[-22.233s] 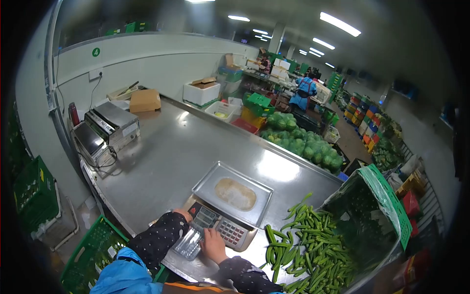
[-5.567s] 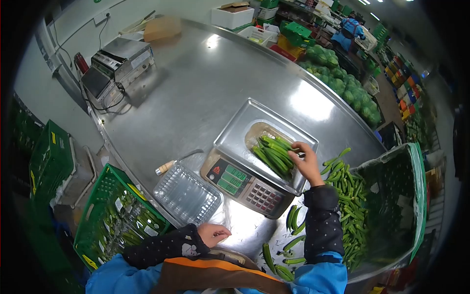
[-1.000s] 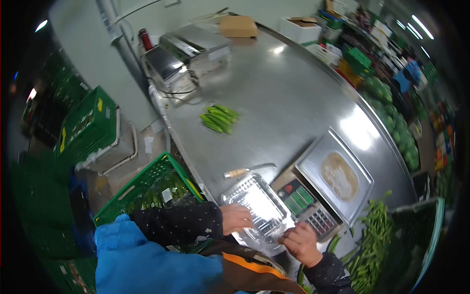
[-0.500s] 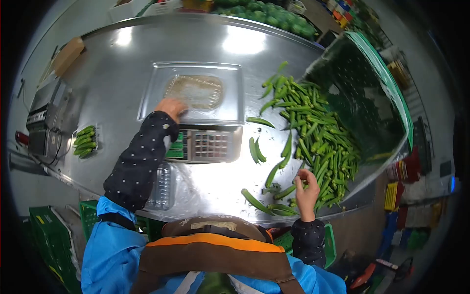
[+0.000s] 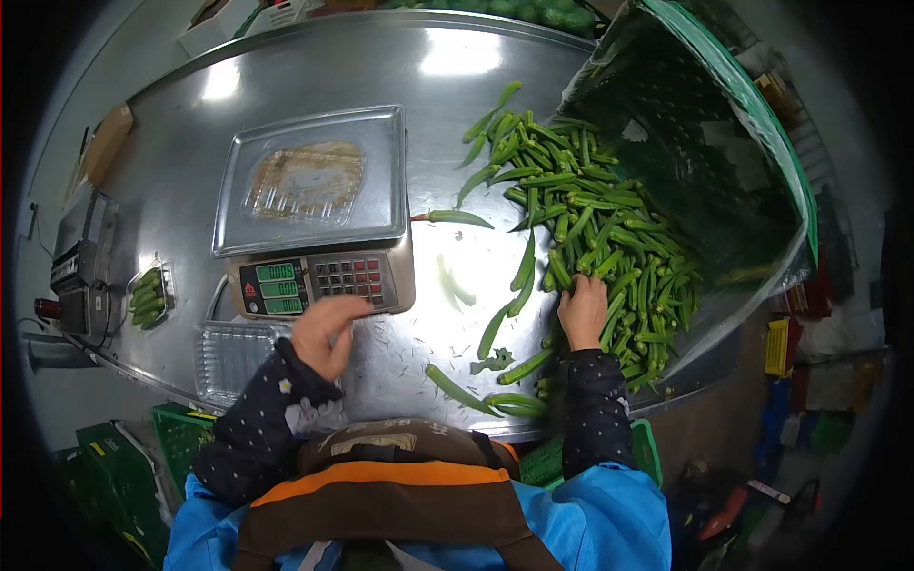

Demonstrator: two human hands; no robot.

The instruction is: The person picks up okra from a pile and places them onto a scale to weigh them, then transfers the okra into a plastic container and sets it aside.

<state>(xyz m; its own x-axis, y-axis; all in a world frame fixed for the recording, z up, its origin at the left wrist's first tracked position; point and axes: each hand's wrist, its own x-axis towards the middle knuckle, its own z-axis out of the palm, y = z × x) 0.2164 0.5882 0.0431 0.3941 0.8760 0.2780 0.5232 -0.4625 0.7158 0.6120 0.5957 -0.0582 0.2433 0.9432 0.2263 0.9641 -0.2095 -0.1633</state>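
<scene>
My left hand (image 5: 328, 335) hovers just in front of the scale (image 5: 392, 285), fingers stretched to the right near its keypad, with nothing visible in them. A clear plastic tray (image 5: 307, 181) sits on the scale's metal pan. My right hand (image 5: 583, 314) is at the near-left side of the okra heap (image 5: 619, 243), its fingers bent onto a pod; the fingertips are partly hidden. Several loose okra pods (image 5: 457, 390) lie between the hands and the scale. Left of my left hand, clear empty trays (image 5: 228, 362) lie on the steel table (image 5: 171, 190).
A green crate with a clear plastic liner (image 5: 733, 171) lies tipped at the right, its mouth toward the heap. A tray of okra (image 5: 150, 295) stands at the left beside a grey machine (image 5: 86, 262). Green crates (image 5: 181, 433) stand below the table's front edge.
My left hand has drawn back from the tray on the scale to the front of the keypad. My right hand has moved forward onto the okra heap. The whole view has shifted.
</scene>
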